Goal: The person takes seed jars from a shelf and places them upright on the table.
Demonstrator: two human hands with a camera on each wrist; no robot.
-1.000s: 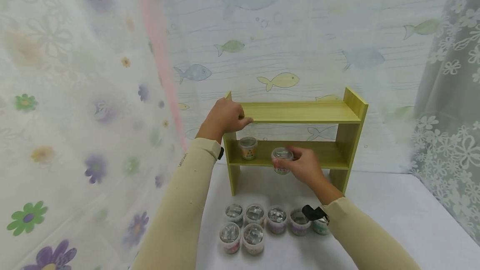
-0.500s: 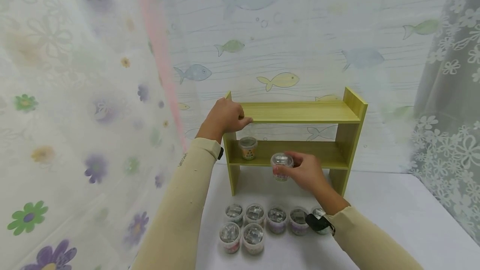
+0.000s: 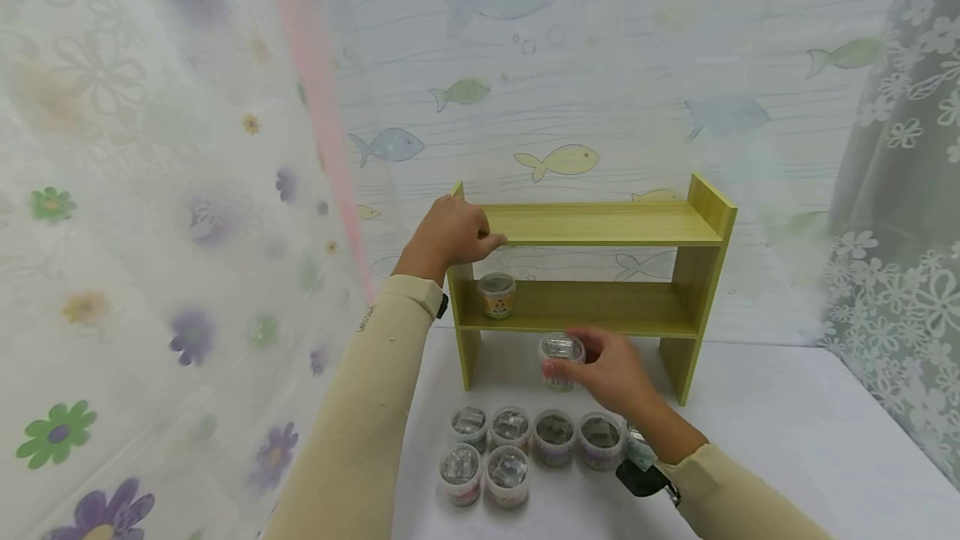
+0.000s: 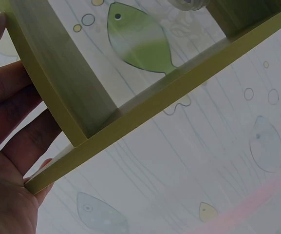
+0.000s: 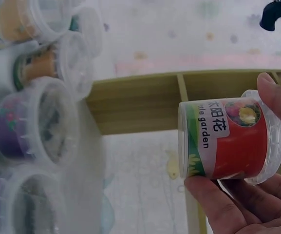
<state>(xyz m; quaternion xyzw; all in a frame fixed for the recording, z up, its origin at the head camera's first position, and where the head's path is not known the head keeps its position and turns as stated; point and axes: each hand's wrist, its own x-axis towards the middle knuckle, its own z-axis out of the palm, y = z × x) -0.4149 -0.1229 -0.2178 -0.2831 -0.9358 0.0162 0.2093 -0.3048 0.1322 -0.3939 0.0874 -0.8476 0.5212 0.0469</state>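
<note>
My right hand (image 3: 615,369) holds a small clear plastic tub (image 3: 558,350) between thumb and fingers, in front of the shelf unit's lower gap. In the right wrist view the tub carries a red and green "little garden" label (image 5: 233,139) with a flower picture, and a clear lid. My left hand (image 3: 453,232) grips the upper left corner of the yellow-green wooden shelf unit (image 3: 592,225). The left wrist view has its fingers (image 4: 28,141) wrapped round the side panel. Another tub, with an orange label (image 3: 497,298), stands upright at the left of the middle shelf.
Several lidded tubs (image 3: 555,440) stand in two rows on the white table (image 3: 772,415) before the unit; my right wrist partly covers the rightmost tub (image 3: 639,444). A fish-patterned curtain (image 3: 637,65) hangs behind, a flowered one (image 3: 150,257) at the left.
My right hand has lowered the tub from the middle shelf's front edge to below it, slightly towards me. The left hand keeps its grip on the unit's corner.
</note>
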